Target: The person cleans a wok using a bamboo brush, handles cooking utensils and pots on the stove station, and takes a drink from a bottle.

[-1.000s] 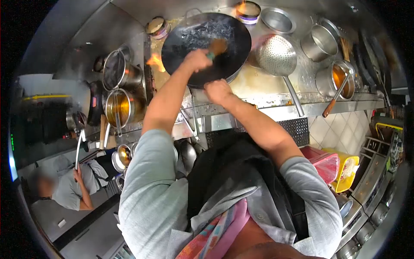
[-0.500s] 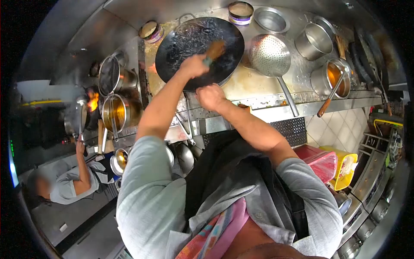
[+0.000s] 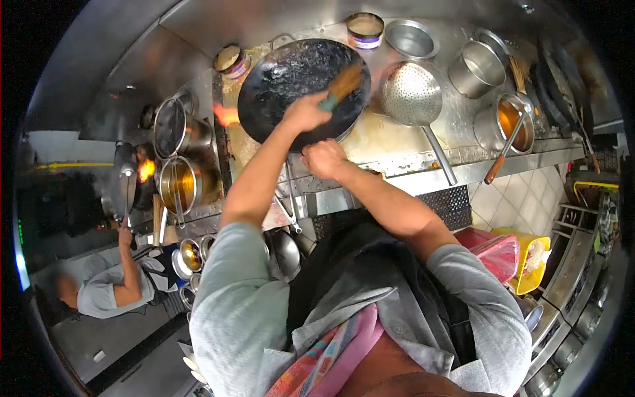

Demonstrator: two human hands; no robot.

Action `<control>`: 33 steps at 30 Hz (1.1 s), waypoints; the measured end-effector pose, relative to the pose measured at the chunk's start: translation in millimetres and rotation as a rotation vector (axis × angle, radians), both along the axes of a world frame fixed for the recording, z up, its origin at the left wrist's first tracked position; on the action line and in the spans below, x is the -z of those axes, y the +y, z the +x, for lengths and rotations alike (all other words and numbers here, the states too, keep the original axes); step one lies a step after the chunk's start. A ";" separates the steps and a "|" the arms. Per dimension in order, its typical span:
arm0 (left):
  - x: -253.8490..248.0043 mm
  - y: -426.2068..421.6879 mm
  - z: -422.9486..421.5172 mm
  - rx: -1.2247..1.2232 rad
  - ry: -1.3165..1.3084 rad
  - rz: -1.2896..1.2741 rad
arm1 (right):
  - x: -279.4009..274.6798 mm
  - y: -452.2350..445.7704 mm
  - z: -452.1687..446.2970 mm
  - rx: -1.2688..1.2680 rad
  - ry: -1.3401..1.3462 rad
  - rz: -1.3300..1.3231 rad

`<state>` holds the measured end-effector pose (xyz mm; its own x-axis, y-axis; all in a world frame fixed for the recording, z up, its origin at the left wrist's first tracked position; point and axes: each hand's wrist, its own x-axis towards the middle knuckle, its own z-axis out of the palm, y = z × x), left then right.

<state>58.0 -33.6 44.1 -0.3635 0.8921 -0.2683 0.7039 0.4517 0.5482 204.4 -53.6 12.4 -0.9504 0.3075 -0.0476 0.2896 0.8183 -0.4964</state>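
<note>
My left hand (image 3: 307,114) is closed around the green handle of a wok brush (image 3: 345,82), whose brown bristles are blurred and lie over the right side of the wok. The large black wok (image 3: 281,86) has a wet, glistening inside and a loop handle at its far rim. At the near rim, my right hand (image 3: 324,159) is a closed fist on the wok's edge; the part it grips is hidden beneath the fingers. A long-handled perforated strainer (image 3: 411,96) rests to the right of the wok.
Flame (image 3: 227,115) shows at the wok's left. Two open tins (image 3: 364,31), a metal bowl (image 3: 411,40) and pots (image 3: 477,68) stand behind and right. A pot of orange liquid (image 3: 487,129) holds a ladle. At left a co-worker (image 3: 109,288) handles a pan near fire.
The brush has swept rightward within the wok, and my right hand stays at the rim. Flame beside the wok has grown. The co-worker's pan is now tilted up more.
</note>
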 end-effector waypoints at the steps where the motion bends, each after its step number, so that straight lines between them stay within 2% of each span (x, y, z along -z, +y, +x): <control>1: -2.8 -18.8 2.8 0.062 0.070 0.017 | 0.3 2.7 -1.8 -0.004 -0.038 -0.009; 3: 3.5 -31.3 -12.9 0.095 0.159 -0.047 | -6.3 5.6 -4.3 0.006 -0.048 -0.009; 4: 26.6 -17.5 -31.2 0.074 0.290 -0.044 | -6.4 2.6 -2.4 0.002 -0.063 -0.017; 6: 18.9 21.3 -40.6 -0.150 0.315 -0.104 | 0.5 2.1 -0.9 -0.010 -0.021 -0.005; 8: 16.5 47.7 -42.5 -0.307 0.096 -0.011 | -0.9 6.9 5.7 -0.018 0.011 0.004; 9: 39.8 55.8 -45.3 -0.282 0.067 0.027 | 0.3 7.6 7.3 -0.029 0.037 -0.002; 11: 31.8 48.0 -24.8 -0.228 0.017 0.037 | -1.0 7.2 4.6 -0.030 0.032 0.008; 12: 35.6 30.5 -16.5 -0.079 0.134 0.182 | -2.4 7.1 4.9 -0.033 0.020 0.011; 14: 3.6 -12.2 0.9 0.066 0.130 0.051 | -10.7 7.8 6.7 -0.030 0.006 -0.004; 15: 6.1 -15.5 -9.4 0.077 0.135 0.057 | -14.1 9.6 7.4 -0.026 -0.018 -0.026; 17: 23.8 -30.2 -26.7 0.056 0.306 -0.102 | -9.5 9.2 6.0 -0.023 -0.022 -0.014; 18: 20.7 -11.9 -36.3 -0.036 0.335 -0.202 | -6.6 7.9 3.5 -0.025 -0.022 -0.003; 20: 41.9 25.2 -56.3 -0.189 0.327 -0.079 | -2.9 8.4 4.8 -0.024 -0.014 -0.018; 21: 52.5 36.7 -58.1 -0.239 0.241 0.010 | -1.6 10.9 5.9 -0.026 -0.010 -0.034; 22: 48.6 41.2 -45.5 -0.260 0.244 0.011 | 1.4 11.9 6.7 -0.018 -0.002 -0.038; 24: 39.3 28.6 -22.9 -0.137 0.156 0.109 | 5.2 12.3 8.7 -0.038 0.035 -0.022; 25: 16.0 11.5 -11.0 -0.074 0.005 -0.010 | 4.0 13.5 9.2 -0.038 0.038 -0.020; 26: 30.4 -9.6 -16.6 0.070 0.001 0.125 | 2.1 13.7 8.3 -0.043 0.012 -0.017; 28: -2.2 -49.1 -14.4 0.162 0.019 0.113 | 1.7 13.6 8.4 -0.039 -0.007 -0.026; 30: -20.3 -63.3 -21.2 0.127 0.300 -0.276 | 3.8 14.1 7.6 -0.024 -0.010 -0.029; 33: 0.6 -17.9 -51.7 -0.020 0.372 -0.280 | 1.2 13.8 7.9 -0.029 0.006 -0.026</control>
<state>6.3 -51.5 43.5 -0.4975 0.7954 -0.3461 0.8189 0.5623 0.1150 212.3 -39.8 11.2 -0.9591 0.2788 -0.0501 0.2634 0.8129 -0.5195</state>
